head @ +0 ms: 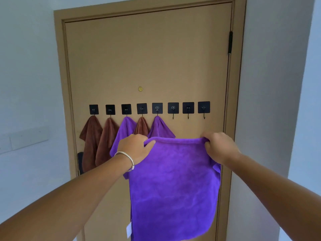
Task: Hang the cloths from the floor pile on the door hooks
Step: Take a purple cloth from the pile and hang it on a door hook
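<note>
1. A tan door (147, 58) is seen head-on, set in a matching frame between pale walls.
2. A row of eight black square adhesive hooks (149, 108) is fixed across the door at mid height.
3. The five hooks on the left are occupied. From the left: a brown cloth (90, 138), a second brown cloth (106, 140), a purple cloth (124, 129), a third brown cloth (141, 127), and a second purple cloth (159, 127). Each is hung by a bunched point and drapes downward.
4. The three hooks on the right are bare; their small metal prongs are visible below the pads.
5. A large purple cloth (173, 188) is held spread out in front of the door, below the hook row. It touches no hook. Its top edge is stretched level between both hands, and it hangs flat.
6. A small white tag (129, 229) is seen at that cloth's lower left edge.
7. The left hand (134, 148) is closed on the upper left corner, thumb laid along the front of the hem, fingers curled behind. A silver bangle (127, 160) is worn on that wrist.
8. The right hand (219, 146) is bunched tightly round the upper right corner, the fabric gathered in the curled fingers.
9. A small brass peephole (140, 89) is noted above the hooks, and a black hinge (230, 42) on the door's right edge.
</note>
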Available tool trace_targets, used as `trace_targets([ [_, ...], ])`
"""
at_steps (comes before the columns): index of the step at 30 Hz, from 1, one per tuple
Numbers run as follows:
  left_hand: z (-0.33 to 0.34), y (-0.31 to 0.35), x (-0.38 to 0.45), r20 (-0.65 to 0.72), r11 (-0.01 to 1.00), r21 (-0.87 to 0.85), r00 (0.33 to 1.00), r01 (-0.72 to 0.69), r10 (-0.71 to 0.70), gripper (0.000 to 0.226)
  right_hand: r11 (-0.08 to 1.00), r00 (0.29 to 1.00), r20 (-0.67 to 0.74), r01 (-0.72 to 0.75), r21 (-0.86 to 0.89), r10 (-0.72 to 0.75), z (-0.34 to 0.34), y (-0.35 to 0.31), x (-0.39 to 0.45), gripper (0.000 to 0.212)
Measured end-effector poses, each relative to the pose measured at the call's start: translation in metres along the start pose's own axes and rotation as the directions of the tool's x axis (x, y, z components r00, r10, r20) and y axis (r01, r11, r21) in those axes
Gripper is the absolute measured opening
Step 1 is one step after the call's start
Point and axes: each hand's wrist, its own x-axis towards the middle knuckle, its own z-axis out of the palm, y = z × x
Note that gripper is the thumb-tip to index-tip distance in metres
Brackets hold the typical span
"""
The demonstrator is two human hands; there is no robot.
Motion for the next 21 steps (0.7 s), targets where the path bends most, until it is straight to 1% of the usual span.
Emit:
trace_targets([
  [2,0.019,-0.006,0.028,-0.006,0.999,-0.023,1.000,-0.024,0.024,0.044,1.000,1.000,0.009,0.029,0.006,-0.029,0.014,0.004,0.023,0.042],
  [4,0.037,-0.015,0.054,-0.011,0.997,-0.041,0.998,-0.065,0.065,0.028,0.998,0.997,0.052,0.063,0.000,-0.063,0.024,0.004,0.047,0.054],
  [6,0.054,-0.027,0.081,-0.019,0.992,-0.065,0.994,-0.104,0.103,0.006,0.995,0.991,0.096,0.095,-0.013,-0.093,0.034,0.006,0.074,0.052],
  [7,0.063,-0.033,0.095,-0.017,0.987,-0.082,0.991,-0.135,0.134,0.015,0.992,0.986,0.113,0.126,-0.028,-0.122,0.039,0.009,0.088,0.050],
  [9,0.081,-0.047,0.124,0.012,0.965,-0.121,0.971,-0.235,0.238,0.037,0.963,0.963,0.118,0.255,-0.089,-0.244,0.049,0.016,0.115,0.046],
  [11,0.095,-0.060,0.151,0.055,0.932,-0.114,0.935,-0.344,0.351,0.042,0.901,0.924,0.131,0.381,-0.205,-0.361,0.058,0.024,0.140,0.042],
  [12,0.103,-0.065,0.164,0.073,0.920,-0.086,0.918,-0.383,0.389,0.044,0.876,0.915,0.139,0.404,-0.262,-0.380,0.063,0.028,0.151,0.040],
  [14,0.119,-0.071,0.186,0.117,0.919,-0.040,0.912,-0.392,0.394,0.056,0.868,0.927,0.130,0.375,-0.327,-0.351,0.077,0.038,0.173,0.048],
  [17,0.139,-0.063,0.213,0.155,0.942,-0.016,0.930,-0.334,0.333,0.071,0.896,0.968,0.121,0.250,-0.368,-0.220,0.100,0.046,0.203,0.056],
  [19,0.148,-0.051,0.229,0.136,0.952,-0.006,0.943,-0.305,0.303,0.071,0.900,0.982,0.104,0.184,-0.395,-0.155,0.112,0.048,0.218,0.055],
  [21,0.153,-0.039,0.244,0.106,0.959,0.021,0.954,-0.284,0.280,0.064,0.893,0.991,0.086,0.128,-0.432,-0.100,0.122,0.045,0.229,0.050],
])
